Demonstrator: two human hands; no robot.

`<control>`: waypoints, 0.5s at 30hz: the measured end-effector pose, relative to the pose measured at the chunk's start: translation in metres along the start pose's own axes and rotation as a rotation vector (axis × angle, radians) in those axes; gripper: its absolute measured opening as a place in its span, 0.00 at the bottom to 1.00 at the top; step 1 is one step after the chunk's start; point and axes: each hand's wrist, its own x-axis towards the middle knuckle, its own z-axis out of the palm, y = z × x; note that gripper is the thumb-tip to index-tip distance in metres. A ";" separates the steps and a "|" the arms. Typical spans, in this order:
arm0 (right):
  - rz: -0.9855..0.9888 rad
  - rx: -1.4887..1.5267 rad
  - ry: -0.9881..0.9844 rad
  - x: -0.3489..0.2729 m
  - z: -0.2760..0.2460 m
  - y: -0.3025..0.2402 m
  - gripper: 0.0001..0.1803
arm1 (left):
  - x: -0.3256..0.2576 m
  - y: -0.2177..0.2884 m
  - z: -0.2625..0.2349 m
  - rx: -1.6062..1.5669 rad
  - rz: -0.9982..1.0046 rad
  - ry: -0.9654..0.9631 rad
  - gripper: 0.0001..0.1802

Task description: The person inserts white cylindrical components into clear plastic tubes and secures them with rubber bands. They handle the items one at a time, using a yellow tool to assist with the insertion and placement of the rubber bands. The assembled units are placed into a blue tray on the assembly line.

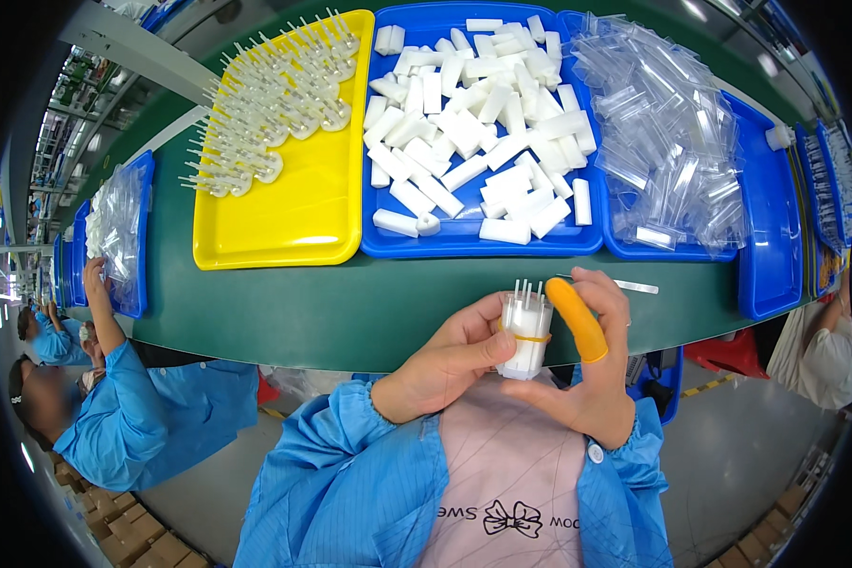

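Dark lettering flanks a bow print on the pink shirt. Above the near edge of the table, about mid-length, the left hand grips a clear cup wrapped by a yellow band, prongs up. The right hand's thumb and orange-covered forefinger stand wide apart; whether it holds the slim strip, I cannot tell. Green surface runs from that edge to the yellow tray and block-filled blue tray.
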 end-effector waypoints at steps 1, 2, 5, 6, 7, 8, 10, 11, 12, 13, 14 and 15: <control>-0.012 -0.015 -0.007 0.000 0.001 0.001 0.40 | 0.000 -0.001 0.000 0.021 0.035 0.001 0.35; -0.024 -0.030 -0.012 -0.001 0.002 0.002 0.39 | 0.000 -0.001 0.001 0.044 0.069 0.001 0.34; -0.023 -0.019 0.005 -0.001 0.004 0.003 0.38 | 0.000 -0.005 -0.004 0.089 0.088 -0.015 0.34; -0.017 -0.006 0.015 -0.001 0.005 0.003 0.37 | -0.001 -0.005 -0.003 0.070 0.062 0.007 0.36; -0.015 -0.005 0.024 -0.001 0.005 0.002 0.37 | -0.001 -0.005 0.000 0.051 0.035 0.029 0.38; -0.013 -0.002 0.031 -0.002 0.005 0.002 0.37 | -0.002 -0.004 0.003 0.031 0.010 0.053 0.41; -0.012 0.024 0.042 -0.003 0.004 0.002 0.37 | -0.002 0.003 0.007 -0.049 -0.017 -0.029 0.41; -0.011 0.046 0.048 -0.004 0.004 0.004 0.37 | -0.001 0.007 0.008 -0.088 -0.032 -0.071 0.41; -0.010 0.069 0.054 -0.005 0.004 0.005 0.37 | -0.001 0.009 0.009 -0.075 -0.036 -0.101 0.39; -0.011 0.072 0.057 -0.005 0.004 0.005 0.38 | -0.001 0.011 0.009 -0.062 -0.039 -0.131 0.36; -0.011 0.075 0.061 -0.005 0.005 0.006 0.38 | -0.001 0.011 0.009 -0.049 -0.044 -0.160 0.34; -0.011 0.078 0.064 -0.005 0.005 0.006 0.38 | -0.001 0.011 0.009 -0.045 -0.044 -0.150 0.34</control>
